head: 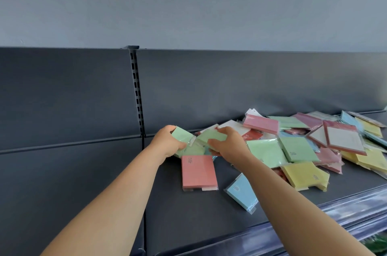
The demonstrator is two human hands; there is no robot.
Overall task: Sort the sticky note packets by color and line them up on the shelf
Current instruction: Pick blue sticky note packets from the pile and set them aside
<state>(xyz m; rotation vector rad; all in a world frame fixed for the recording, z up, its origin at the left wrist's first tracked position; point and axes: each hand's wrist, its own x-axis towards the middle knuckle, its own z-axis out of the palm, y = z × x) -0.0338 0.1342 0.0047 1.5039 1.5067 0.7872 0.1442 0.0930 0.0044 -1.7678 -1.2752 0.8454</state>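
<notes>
A heap of sticky note packets in green, pink, yellow and blue covers the right part of the dark shelf [188, 209]. My left hand [167, 142] grips a green packet [181, 135] at the heap's left end. Beside it my right hand [228, 143] holds another green packet [209, 137], fingers curled over its near edge. More green [193, 150] shows between and below the two hands. A pink packet [199, 172] lies flat just in front of my hands. A blue packet [243, 193] lies nearer the shelf's front edge.
Two green packets [282, 151] and a yellow one [303, 174] lie right of my right hand. The shelf's dark back panel [209, 88] rises behind the heap, with a slotted upright [137, 92]. A clear price rail [345, 205] runs along the front edge.
</notes>
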